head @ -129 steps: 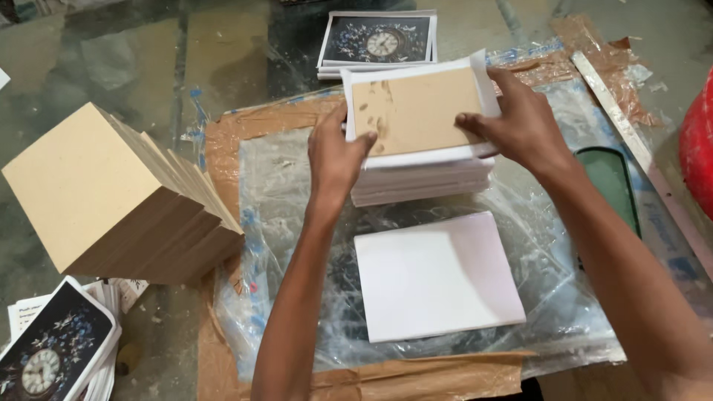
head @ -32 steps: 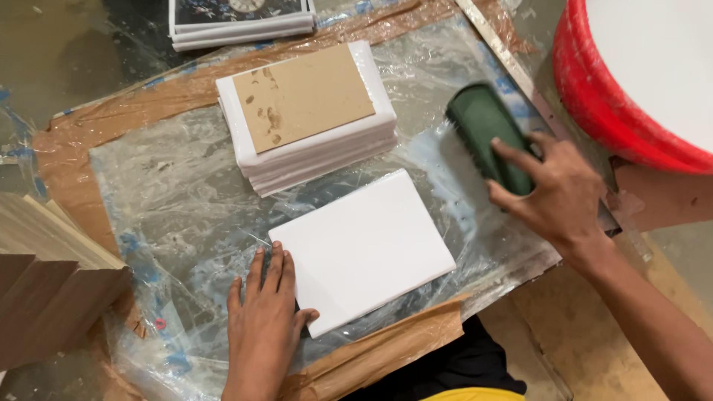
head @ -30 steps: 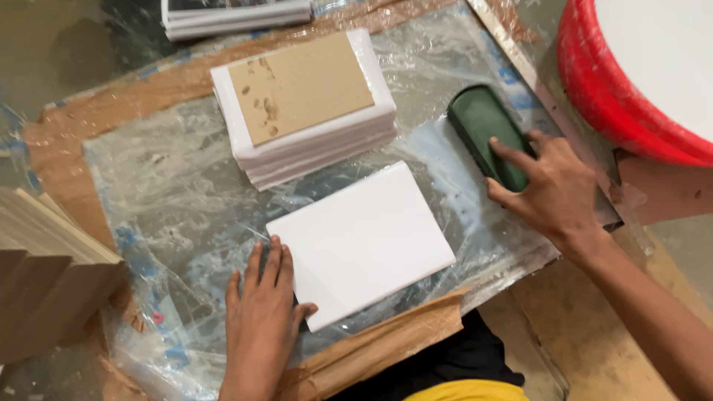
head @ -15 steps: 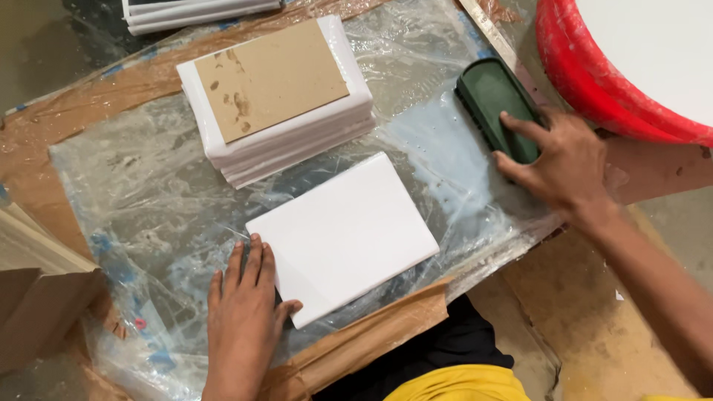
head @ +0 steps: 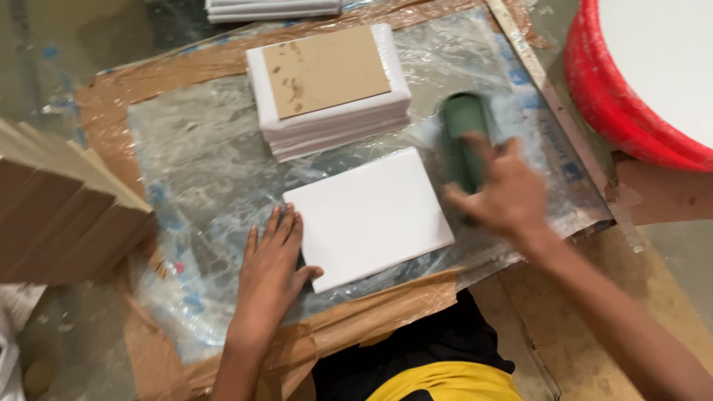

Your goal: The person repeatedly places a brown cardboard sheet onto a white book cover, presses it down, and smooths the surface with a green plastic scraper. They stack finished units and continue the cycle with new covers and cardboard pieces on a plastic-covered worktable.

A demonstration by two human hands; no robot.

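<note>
A worker steadies a white panel (head: 368, 215) with one hand and grips a dark green applicator (head: 462, 134) with the other, over a bench wrapped in clear plastic sheet (head: 200, 178).

The left hand (head: 271, 271) lies flat and unclenched, fingers spread, against the panel's left edge, near its lower corner; the panel rests flat in the middle of the plastic. The right hand (head: 497, 197), blurred, is wrapped around the near end of the green tool just beside the panel's right edge. Behind the panel stands a stack of white boards (head: 330, 111) topped with a tan square of cardboard (head: 327, 70). Brown boards (head: 67, 215) fan out at the left; a red tub (head: 624, 104) of white liquid sits at upper right, beyond a metal ruler (head: 549, 96).
</note>
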